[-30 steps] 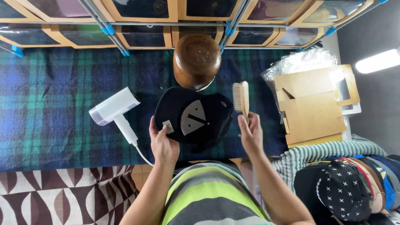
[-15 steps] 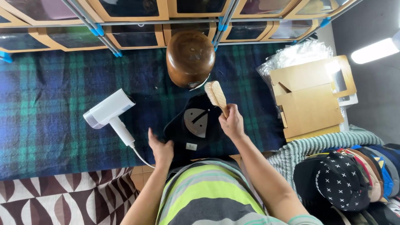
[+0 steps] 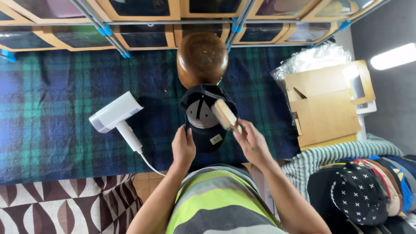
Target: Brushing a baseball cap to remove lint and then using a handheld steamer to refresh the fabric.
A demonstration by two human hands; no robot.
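Observation:
A black cap (image 3: 203, 113) lies upside down on the blue and green plaid blanket (image 3: 56, 125), its grey lining showing. My left hand (image 3: 183, 146) holds the cap's near edge. My right hand (image 3: 251, 141) grips a wooden brush (image 3: 224, 114) by its handle, and the brush head rests on the right side of the cap's inside. A rounded brown wooden hat block (image 3: 202, 58) stands just beyond the cap.
A white handheld steamer (image 3: 116, 116) with a cord lies left of the cap. Flattened cardboard (image 3: 325, 108) and clear plastic wrap (image 3: 310, 60) lie to the right. A stack of caps (image 3: 359, 190) sits at lower right. Wood-framed clear boxes (image 3: 143, 30) line the far edge.
The cap has been turned and lifted nearer the hat block. My right hand has brought the brush from the cap's far right edge down onto the inside.

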